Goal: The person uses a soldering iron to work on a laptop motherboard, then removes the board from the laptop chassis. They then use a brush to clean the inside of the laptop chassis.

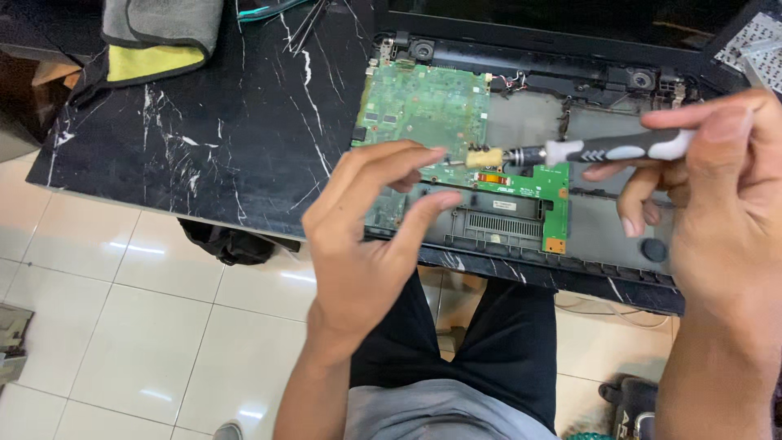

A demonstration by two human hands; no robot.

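My right hand (717, 204) grips a screwdriver (603, 149) with a grey and white handle, held level above an opened laptop base (603, 236). The screwdriver's shaft ends in a tan tip piece (484, 157). My left hand (371, 236) pinches at that tip with thumb and fingers, hovering over the green circuit board (423, 110) inside the laptop. What sits between the left fingertips is too small to tell. The laptop lies on a black marble-patterned table (220, 138).
A grey and yellow cloth (159, 37) lies at the table's far left corner. The laptop's dark screen (554, 16) stands behind the base. A keyboard part (753, 41) shows at the top right. White floor tiles (138, 326) and a black bag (228, 243) lie below the table edge.
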